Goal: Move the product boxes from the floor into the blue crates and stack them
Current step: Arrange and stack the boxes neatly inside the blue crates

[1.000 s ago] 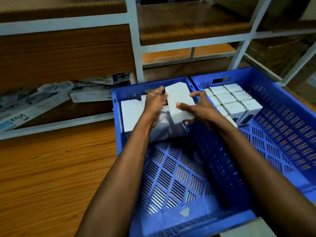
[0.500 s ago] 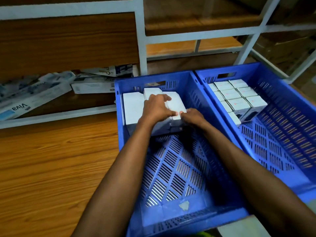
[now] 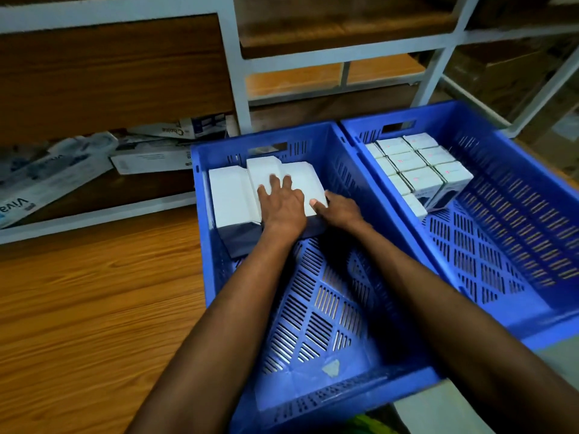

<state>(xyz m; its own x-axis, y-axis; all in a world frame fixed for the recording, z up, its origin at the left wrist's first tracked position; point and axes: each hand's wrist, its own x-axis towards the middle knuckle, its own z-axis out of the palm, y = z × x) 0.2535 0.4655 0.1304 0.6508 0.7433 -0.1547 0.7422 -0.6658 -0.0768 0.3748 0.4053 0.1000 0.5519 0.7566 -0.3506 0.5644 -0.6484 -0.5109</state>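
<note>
Both forearms reach into the left crate (image 3: 316, 311). The hands are at its far end, on the white boxes (image 3: 232, 195) set in a row against the far wall from the left corner. Left hand (image 3: 283, 205) lies flat, fingers spread, pressing on the tops. Right hand (image 3: 341, 213) is at the near right corner of the end box (image 3: 300, 177), thumb on top, fingers hidden down the side, apparently gripping. Box long axes run away from the hands. Judged: seating the end box flush; the right hand is nearer the gap. The right crate (image 3: 517, 214) holds small boxes (image 3: 416, 164).

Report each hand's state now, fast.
Left hand: open, fingers flat on the white boxes.
Right hand: thumb on the same boxes; fingers hidden, cannot tell.
</note>
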